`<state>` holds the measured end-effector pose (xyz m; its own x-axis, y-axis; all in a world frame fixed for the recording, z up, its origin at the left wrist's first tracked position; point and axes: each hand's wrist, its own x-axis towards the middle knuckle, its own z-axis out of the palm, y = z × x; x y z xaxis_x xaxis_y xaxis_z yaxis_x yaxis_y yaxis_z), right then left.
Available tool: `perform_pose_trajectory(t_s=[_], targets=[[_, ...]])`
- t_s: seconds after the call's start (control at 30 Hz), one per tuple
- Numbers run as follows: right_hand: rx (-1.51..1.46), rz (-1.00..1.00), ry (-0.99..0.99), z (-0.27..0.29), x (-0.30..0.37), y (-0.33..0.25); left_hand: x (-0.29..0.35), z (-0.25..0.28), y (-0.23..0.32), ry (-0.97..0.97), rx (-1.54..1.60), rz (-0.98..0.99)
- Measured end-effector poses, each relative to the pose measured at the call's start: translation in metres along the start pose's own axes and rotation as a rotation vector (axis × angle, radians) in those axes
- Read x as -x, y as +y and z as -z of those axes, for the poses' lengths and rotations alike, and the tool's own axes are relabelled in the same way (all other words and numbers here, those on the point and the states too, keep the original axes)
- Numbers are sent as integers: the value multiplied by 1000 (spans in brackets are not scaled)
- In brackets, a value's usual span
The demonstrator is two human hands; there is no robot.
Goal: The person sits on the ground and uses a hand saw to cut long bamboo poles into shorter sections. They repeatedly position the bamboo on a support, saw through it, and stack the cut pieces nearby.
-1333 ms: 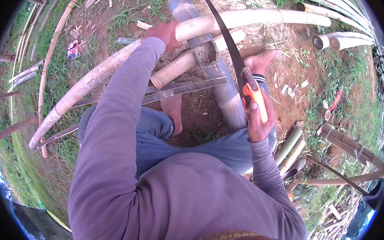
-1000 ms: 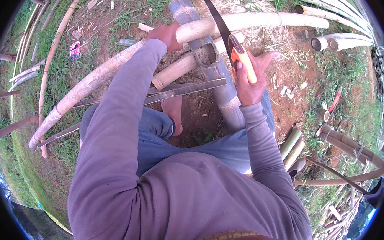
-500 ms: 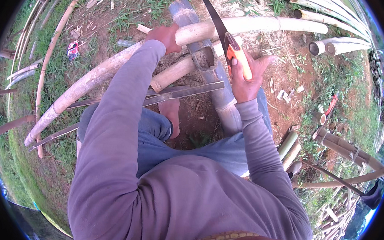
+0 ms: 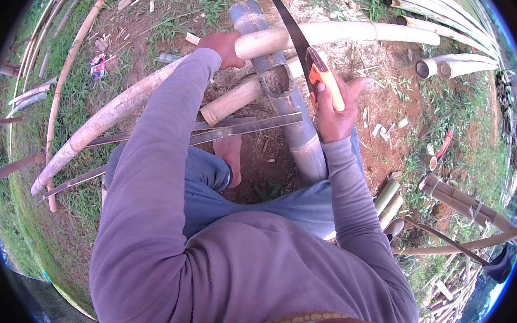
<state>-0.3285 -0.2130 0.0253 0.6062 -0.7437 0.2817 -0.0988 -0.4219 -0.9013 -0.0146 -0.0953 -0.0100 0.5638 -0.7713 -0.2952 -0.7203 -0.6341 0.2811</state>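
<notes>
A long pale bamboo pole (image 4: 345, 32) runs across in front of me, resting on a thicker grey bamboo piece (image 4: 303, 150) that has a notch cut in its upper side. My left hand (image 4: 222, 49) is wrapped over the pole just left of the grey piece. In my right hand (image 4: 335, 116) is a handsaw (image 4: 326, 83) with an orange handle, its fingers closed and the thumb sticking out to the right. The dark saw blade crosses the pole right of the grey piece; the depth of any cut cannot be made out. A shorter bamboo length (image 4: 233, 101) lies beneath the pole.
Flat split strips (image 4: 256, 125) lie by my bare foot (image 4: 229, 157). Several bamboo poles (image 4: 437, 3) are stacked at the far right. A red-handled tool (image 4: 444, 145) and cut bamboo pieces (image 4: 388, 195) lie on the right. A red packet (image 4: 97, 67) sits in the grass at left.
My right hand and the saw have shifted slightly toward me along the blade's line. The left hand keeps its hold, and the pole has barely moved.
</notes>
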Motion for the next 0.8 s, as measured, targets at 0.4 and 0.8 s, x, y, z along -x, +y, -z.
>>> perform_pose_trajectory(t_s=[0.4,0.8], targets=[[-80,-96,-5,-5,-3,7,-2,-9,0,62,14,-36],[-200,12,-144,-40,13,13,22,-6,-23,-27,-4,46]])
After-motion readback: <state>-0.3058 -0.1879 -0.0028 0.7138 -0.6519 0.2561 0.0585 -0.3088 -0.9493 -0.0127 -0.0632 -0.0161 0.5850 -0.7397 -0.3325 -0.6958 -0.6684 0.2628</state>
